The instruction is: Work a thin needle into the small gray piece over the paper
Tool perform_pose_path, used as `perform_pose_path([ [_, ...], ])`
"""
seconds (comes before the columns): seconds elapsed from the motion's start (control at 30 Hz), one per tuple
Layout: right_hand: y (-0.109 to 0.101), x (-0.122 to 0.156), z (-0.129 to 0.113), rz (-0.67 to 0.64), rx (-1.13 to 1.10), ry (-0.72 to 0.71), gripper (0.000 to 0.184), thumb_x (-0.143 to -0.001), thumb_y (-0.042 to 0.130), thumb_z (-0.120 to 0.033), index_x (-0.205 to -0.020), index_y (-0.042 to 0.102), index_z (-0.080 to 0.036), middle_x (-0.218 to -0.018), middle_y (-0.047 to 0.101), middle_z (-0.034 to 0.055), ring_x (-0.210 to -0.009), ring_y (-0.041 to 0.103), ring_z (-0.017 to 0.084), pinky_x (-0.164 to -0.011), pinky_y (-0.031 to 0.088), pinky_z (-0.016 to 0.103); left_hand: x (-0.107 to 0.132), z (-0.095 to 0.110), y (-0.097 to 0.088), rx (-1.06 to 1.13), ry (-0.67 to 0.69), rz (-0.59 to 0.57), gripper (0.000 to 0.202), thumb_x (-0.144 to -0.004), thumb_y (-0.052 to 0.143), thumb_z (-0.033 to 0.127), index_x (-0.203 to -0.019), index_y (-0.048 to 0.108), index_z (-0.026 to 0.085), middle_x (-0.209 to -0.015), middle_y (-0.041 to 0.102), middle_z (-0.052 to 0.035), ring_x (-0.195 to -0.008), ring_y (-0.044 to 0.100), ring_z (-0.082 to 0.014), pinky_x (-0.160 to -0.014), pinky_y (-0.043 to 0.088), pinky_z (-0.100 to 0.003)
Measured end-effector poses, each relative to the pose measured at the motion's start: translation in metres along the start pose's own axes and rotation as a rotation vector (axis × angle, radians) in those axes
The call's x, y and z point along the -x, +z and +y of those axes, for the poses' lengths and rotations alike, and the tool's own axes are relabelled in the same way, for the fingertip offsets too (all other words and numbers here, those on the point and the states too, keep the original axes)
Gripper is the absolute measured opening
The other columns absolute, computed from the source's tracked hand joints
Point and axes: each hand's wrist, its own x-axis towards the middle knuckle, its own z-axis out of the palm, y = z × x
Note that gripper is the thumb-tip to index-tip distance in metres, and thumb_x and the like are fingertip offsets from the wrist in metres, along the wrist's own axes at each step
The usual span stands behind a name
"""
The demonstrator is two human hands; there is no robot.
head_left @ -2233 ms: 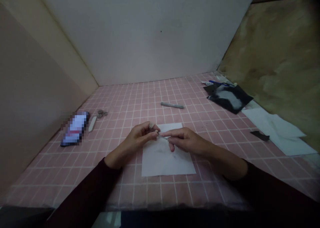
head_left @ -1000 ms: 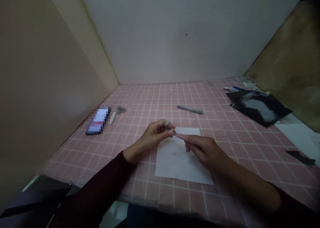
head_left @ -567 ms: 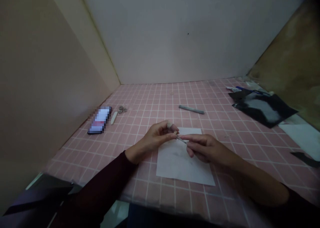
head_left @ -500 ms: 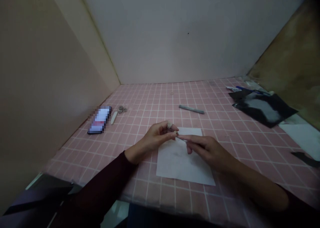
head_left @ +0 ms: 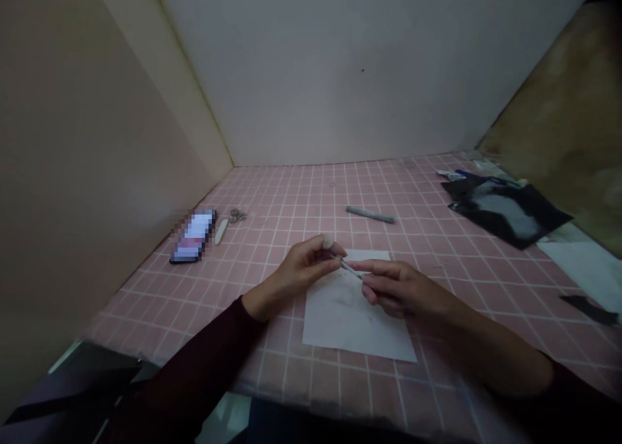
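Observation:
Over a white sheet of paper (head_left: pixel 354 321), my two hands meet close together. My left hand (head_left: pixel 313 262) is closed in a pinch, with a small greyish piece (head_left: pixel 329 243) at its fingers; its full shape is hidden. My right hand (head_left: pixel 393 285) grips a thin, pale stick-like tool (head_left: pixel 352 271), the index finger stretched along it. The tool's far end reaches the left fingertips, where I cannot make out exactly what it touches. Faint grey smudges mark the paper below.
A grey rod (head_left: pixel 370 214) lies beyond the paper. To the left are a phone (head_left: pixel 193 235), a flat white stick (head_left: pixel 221 231) and several small grey coiled pieces (head_left: pixel 236 215). A black sheet (head_left: pixel 515 214) and a black scrap (head_left: pixel 589 309) lie on the right of the checked tablecloth (head_left: pixel 282 198).
My right hand has shifted slightly and its index finger has lifted off the tool's tip, so more of the tool shows. My left hand stays nearly in place.

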Motion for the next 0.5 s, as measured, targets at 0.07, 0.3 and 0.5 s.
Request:
perform_pose_path([
  [0.07,0.003,0.0,0.004,0.085,0.269,-0.193,0.044,-0.092,0.046,-0.029,-0.13,0.066,-0.019,-0.071,0.058,0.0019,-0.055,0.047,0.012,-0.057,0.04,0.026,-0.001,0.0,0.0,0.042,-0.056,0.02,0.02,-0.084,0.073,0.029,-0.095,0.065,0.014,-0.09,0.063,-0.0043,-0.083,0.061,-0.0133,-0.078,0.047,-0.028],
  [0.3,0.01,0.002,0.01,0.199,0.557,-0.372,0.046,-0.091,0.042,-0.021,-0.131,0.066,-0.019,-0.076,0.062,0.0045,-0.067,0.055,0.016,-0.067,0.046,0.031,-0.002,-0.001,-0.001,0.066,-0.169,0.03,0.025,-0.079,0.077,0.031,-0.091,0.064,0.014,-0.086,0.064,-0.0029,-0.077,0.06,-0.0119,-0.075,0.047,-0.027],
  [0.5,0.001,-0.004,0.01,-0.005,-0.119,0.016,0.05,-0.093,0.052,-0.041,-0.136,0.06,-0.019,-0.072,0.059,-0.0004,-0.04,0.024,0.005,-0.039,0.021,0.021,-0.001,-0.001,-0.001,0.03,-0.051,0.02,0.02,-0.082,0.075,0.028,-0.095,0.067,0.014,-0.093,0.064,-0.0049,-0.086,0.061,-0.0135,-0.08,0.047,-0.027],
])
